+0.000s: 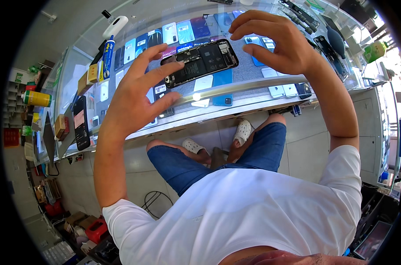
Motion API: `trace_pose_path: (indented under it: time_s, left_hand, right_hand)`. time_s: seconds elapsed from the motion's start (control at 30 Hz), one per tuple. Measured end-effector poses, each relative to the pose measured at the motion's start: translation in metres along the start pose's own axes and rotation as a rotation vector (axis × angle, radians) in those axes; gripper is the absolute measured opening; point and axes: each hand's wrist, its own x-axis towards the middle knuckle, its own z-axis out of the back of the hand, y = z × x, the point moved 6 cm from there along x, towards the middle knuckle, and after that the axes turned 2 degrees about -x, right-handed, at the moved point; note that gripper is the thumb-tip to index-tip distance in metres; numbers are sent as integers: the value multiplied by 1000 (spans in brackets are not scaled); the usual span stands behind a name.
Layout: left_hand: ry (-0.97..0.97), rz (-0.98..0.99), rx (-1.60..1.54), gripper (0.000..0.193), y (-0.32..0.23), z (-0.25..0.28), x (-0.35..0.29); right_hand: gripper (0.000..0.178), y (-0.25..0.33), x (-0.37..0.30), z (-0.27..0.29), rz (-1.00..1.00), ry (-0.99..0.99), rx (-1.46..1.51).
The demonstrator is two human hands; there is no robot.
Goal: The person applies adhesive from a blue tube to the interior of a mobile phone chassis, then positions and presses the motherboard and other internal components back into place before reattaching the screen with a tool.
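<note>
An opened smartphone (203, 64) with its black battery and inner boards bared lies tilted on the glass-topped counter (249, 86). My left hand (136, 88) is at the phone's left end with fingers spread. One of its fingertips overlaps the upper left part of the phone; whether it presses there I cannot tell. To the right of the phone, my right hand (282, 43) hovers with curved fingers and the thumb apart, and nothing shows between them. Under the glass, several phones, among them a light blue one (185, 32), lie in rows.
On the left of the counter are a blue tube (107, 58), a small yellow box (92, 73) and a dark phone with a lit screen (80, 123). A white handheld device (115, 27) sits far left. At the right, a dark air blower bulb (336, 42) stands near tools.
</note>
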Motion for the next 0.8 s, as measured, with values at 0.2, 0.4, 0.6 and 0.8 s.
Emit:
trace_pose_path:
  time_s: [0.2, 0.4, 0.6, 0.8]
  left_hand:
    - [-8, 43, 153, 68, 0, 3, 3]
    - [-45, 116, 80, 88, 5, 2, 3]
    - [-52, 126, 45, 97, 15, 3, -4]
    - [-98, 63, 86, 91, 9, -1, -3]
  right_hand:
    - [32, 9, 0, -20, -65, 69, -42]
    - [40, 18, 2, -31, -201, 151, -141]
    - [46, 26, 6, -30, -84, 107, 16]
    - [38, 31, 4, -9, -40, -48, -30]
